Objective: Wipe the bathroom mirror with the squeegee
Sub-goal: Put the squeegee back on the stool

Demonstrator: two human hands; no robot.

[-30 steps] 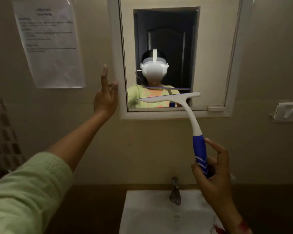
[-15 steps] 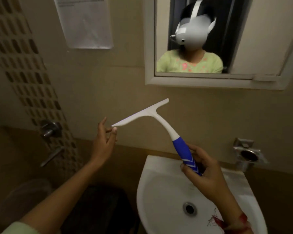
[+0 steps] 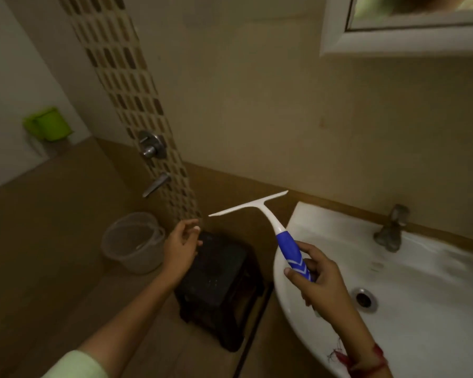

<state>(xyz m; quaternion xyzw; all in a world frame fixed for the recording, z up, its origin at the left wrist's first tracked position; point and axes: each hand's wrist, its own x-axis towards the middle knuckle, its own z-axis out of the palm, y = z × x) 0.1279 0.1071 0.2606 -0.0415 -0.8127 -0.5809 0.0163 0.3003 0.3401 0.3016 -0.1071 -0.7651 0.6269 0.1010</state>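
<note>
My right hand (image 3: 318,279) grips the blue handle of a white squeegee (image 3: 260,211), blade up and tilted, held low over the left rim of the sink. My left hand (image 3: 182,246) is just below and left of the blade's left tip, fingers loosely curled, apart from it and holding nothing. The mirror (image 3: 421,12) shows only as its white-framed lower left corner at the top right, well above the squeegee.
A white sink (image 3: 421,282) with a tap (image 3: 391,230) fills the lower right. A dark stool (image 3: 219,282) stands below my left hand, a clear bucket (image 3: 133,241) to its left. Wall taps (image 3: 152,147) sit on the mosaic strip; a green mug (image 3: 48,128) is far left.
The view has swung down and left, away from the mirror. The squeegee has come off the mirror and dropped to sink height. My left hand left the frame, touched the blade tip, then let go.
</note>
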